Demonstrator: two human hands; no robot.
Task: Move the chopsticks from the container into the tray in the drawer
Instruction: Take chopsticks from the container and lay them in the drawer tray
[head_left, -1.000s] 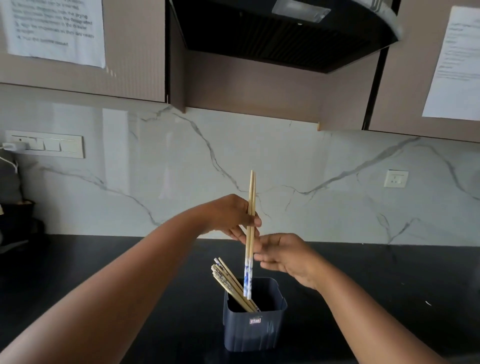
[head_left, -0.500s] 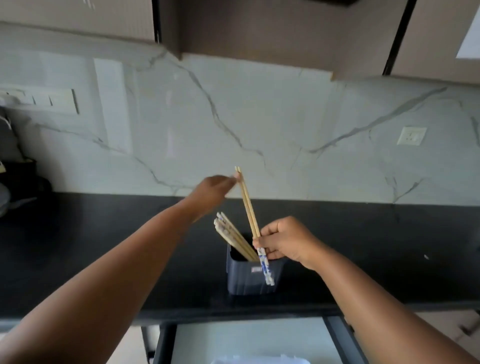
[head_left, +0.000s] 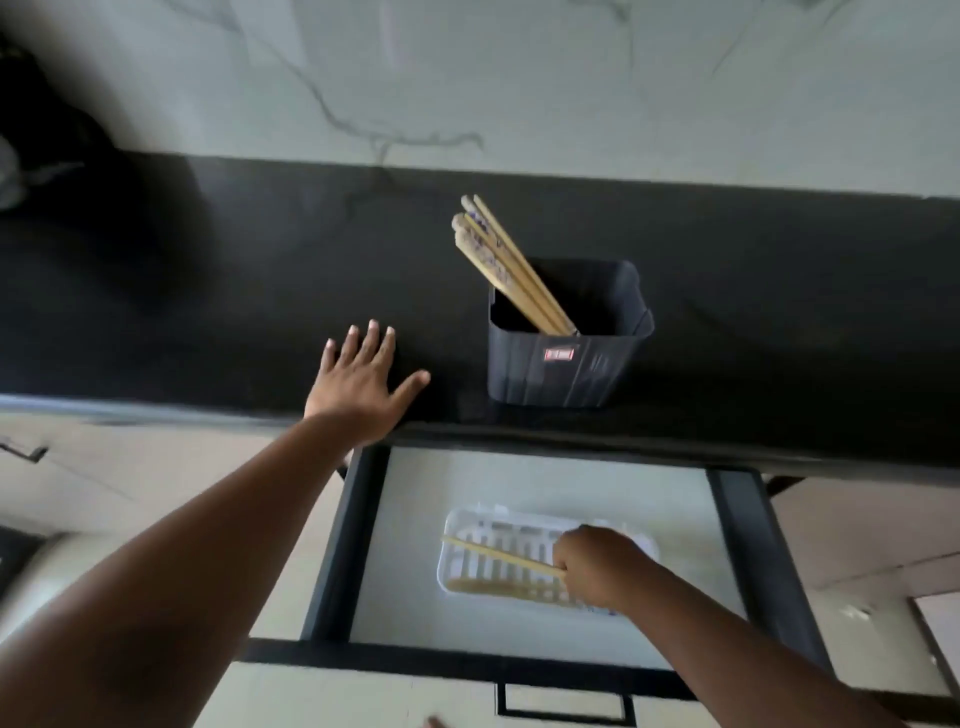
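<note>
Marble-veined wall (head_left: 519, 78) rises behind a black counter (head_left: 234, 291), and below its front edge an open drawer (head_left: 519, 478) with a pale floor and dark frame sits at our six o'clock. On the counter, toward one o'clock from our left hand, stands a dark square container (head_left: 566, 364) with a small red label on its near face; a bundle of wooden chopsticks (head_left: 506, 270) leans out of it, tips tilted toward eleven o'clock, resting against the container's left rim. Our left hand (head_left: 363, 384) lies flat near the counter's front edge, fingers (head_left: 371, 338) spread and holding nothing, well apart from the container at its three o'clock. Down in the drawer a white slotted tray (head_left: 467, 525) lies slightly right of centre. Our right hand (head_left: 597, 566) hovers over the tray's right end, closed around a pair of chopsticks (head_left: 498, 556) whose free ends point toward nine o'clock across the tray, raised at a slight slant. Along the tray's near edge, at the hand's seven o'clock, we see more wooden chopsticks (head_left: 498, 587) lying flat; blur keeps us from counting them. A black handle (head_left: 563, 701) shows on the drawer front at six o'clock.
</note>
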